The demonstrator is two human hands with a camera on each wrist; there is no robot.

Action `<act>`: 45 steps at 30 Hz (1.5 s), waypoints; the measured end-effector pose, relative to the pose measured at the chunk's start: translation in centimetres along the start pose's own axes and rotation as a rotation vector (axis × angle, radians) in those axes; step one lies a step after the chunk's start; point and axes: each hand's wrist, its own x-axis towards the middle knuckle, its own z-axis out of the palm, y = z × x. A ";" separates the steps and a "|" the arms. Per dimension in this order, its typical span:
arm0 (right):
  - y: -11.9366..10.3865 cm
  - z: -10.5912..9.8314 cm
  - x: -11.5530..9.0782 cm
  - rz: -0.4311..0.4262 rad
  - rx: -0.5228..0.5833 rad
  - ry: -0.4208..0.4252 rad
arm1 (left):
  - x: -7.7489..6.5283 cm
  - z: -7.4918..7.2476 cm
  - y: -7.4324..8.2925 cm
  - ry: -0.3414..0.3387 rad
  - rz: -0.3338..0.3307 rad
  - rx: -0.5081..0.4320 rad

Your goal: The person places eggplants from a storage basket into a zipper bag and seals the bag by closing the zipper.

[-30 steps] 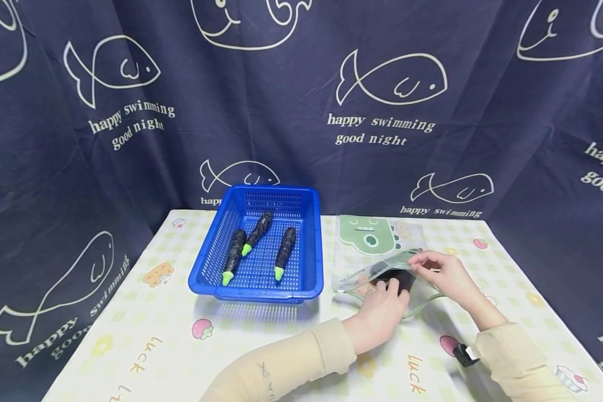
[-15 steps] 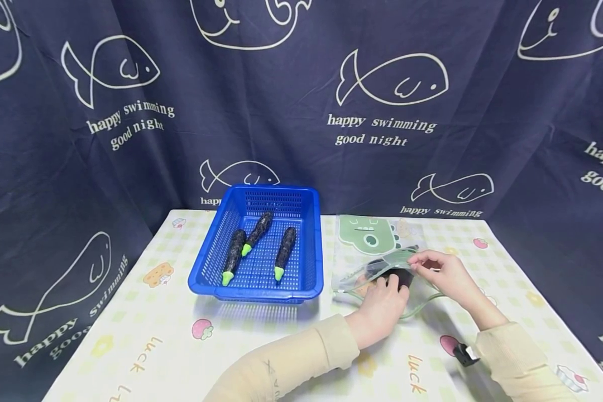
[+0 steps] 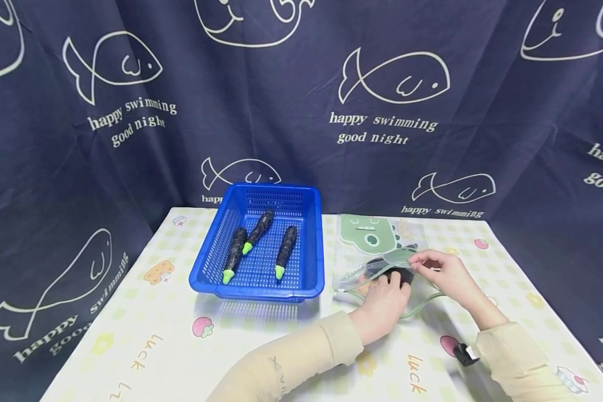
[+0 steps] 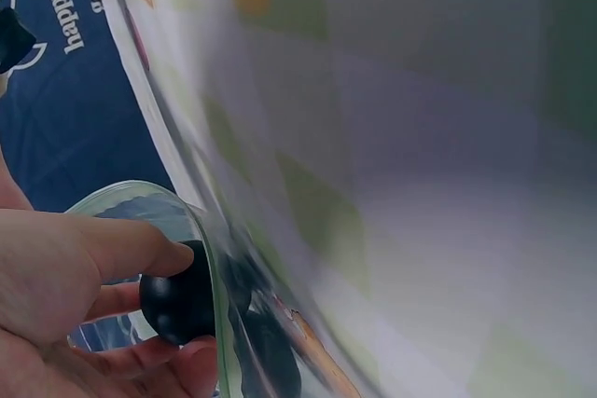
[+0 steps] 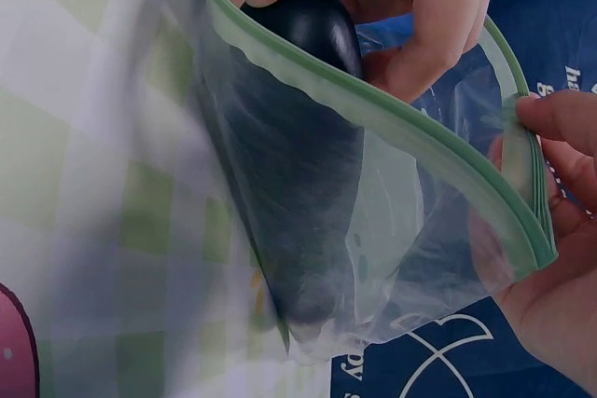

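Note:
My left hand [image 3: 384, 301] reaches into the mouth of a clear zip bag [image 5: 401, 221] with a green zip edge. Its fingers and thumb grip the rounded end of a dark eggplant [image 5: 312, 30], whose body lies inside the bag. In the left wrist view the smooth dark end of this eggplant [image 4: 177, 300] sits between thumb and fingers. At the bag's right corner, my right hand [image 3: 444, 279] pinches the zip edge and keeps the mouth apart. The eggplant's far end is hard to make out through the plastic.
A blue plastic basket [image 3: 315, 240] stands to the left, with three dark eggplants [image 3: 285, 251] with green tips lying in it. Behind my hands another flat bag [image 3: 369, 234] with a green cartoon print lies on the patterned tablecloth [image 3: 171, 335]. A dark curtain [image 3: 281, 111] hangs behind.
The left hand has shifted slightly with the eggplant in its grip, and the bag's upper side has bulged and shifted around it. The right hand stays at the zip edge.

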 end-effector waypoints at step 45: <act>0.0 0.0 -0.2 -0.017 0.018 0.004 | 1.3 0.4 0.6 -0.030 -0.082 -0.016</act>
